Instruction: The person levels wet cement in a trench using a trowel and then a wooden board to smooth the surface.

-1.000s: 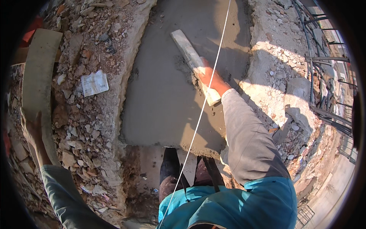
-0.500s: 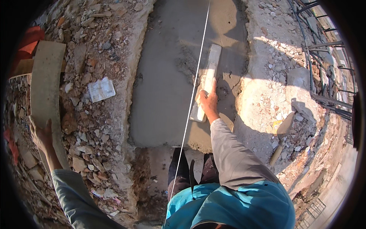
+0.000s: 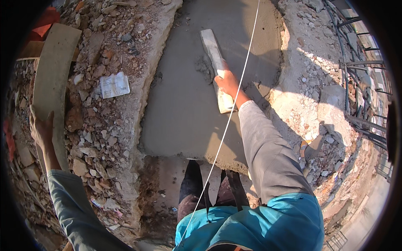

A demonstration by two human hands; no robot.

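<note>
My right hand [image 3: 228, 85] grips a long, pale float [image 3: 212, 49] that lies on smooth wet concrete [image 3: 176, 113]. The float slants, its far end pointing up and to the left. A rough, scuffed patch shows just left of its handle. Over my right wrist runs a taut white string [image 3: 248, 46], crossing the concrete from far to near. My left hand [image 3: 42, 127] rests on a long wooden board [image 3: 56, 62] at the left, fingers stretched out and thumb apart.
Rubble [image 3: 94, 146] covers the bank left of the concrete, with a torn white paper bag piece [image 3: 114, 85] on it. Steel rebar [image 3: 364, 62] stands at the far right. A flat tan piece [image 3: 315, 147] lies on the right bank. My legs [image 3: 192, 184] are in the trench below the concrete's near edge.
My right hand has swept the float left and away across the concrete, turning its far end from right to left. The float now lies left of the string. My left hand stays on the board.
</note>
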